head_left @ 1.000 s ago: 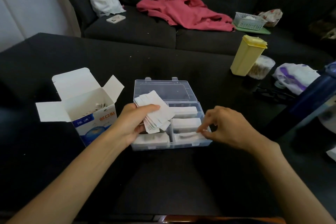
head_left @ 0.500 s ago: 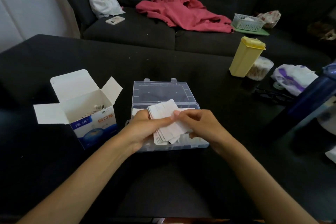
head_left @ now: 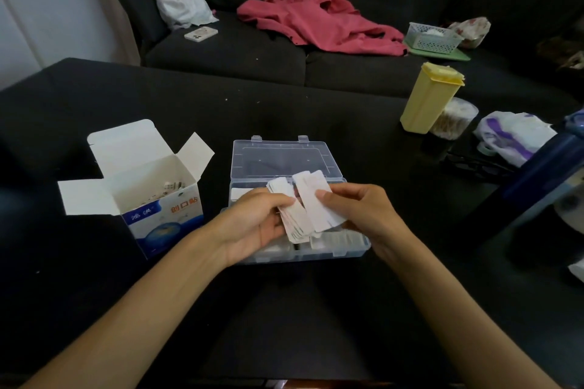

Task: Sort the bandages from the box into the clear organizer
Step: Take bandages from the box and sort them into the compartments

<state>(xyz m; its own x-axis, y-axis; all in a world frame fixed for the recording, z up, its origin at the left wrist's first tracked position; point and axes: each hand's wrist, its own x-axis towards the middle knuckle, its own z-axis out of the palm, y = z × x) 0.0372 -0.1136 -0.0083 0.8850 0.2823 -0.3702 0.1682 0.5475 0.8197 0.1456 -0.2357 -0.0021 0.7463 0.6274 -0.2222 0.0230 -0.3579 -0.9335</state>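
A clear plastic organizer (head_left: 360,248) lies open on the black table, its lid (head_left: 281,158) flat behind it and white bandages in its compartments. My left hand (head_left: 256,221) grips a fanned stack of white wrapped bandages (head_left: 294,224) above the organizer. My right hand (head_left: 363,211) pinches the top few bandages (head_left: 316,199) of that stack between thumb and fingers. To the left stands the open blue and white bandage box (head_left: 158,199), flaps up, with a few items inside.
A yellow lidded container (head_left: 426,98) and a tub of cotton swabs (head_left: 455,118) stand at the right rear. A white and purple bag (head_left: 512,136) and a dark blue object (head_left: 543,174) sit at the right edge. Behind the table is a dark sofa with a red garment (head_left: 316,16).
My right hand left the organizer's front right compartment and came up to the stack in my left hand. It now pinches the top bandages and draws them to the right.
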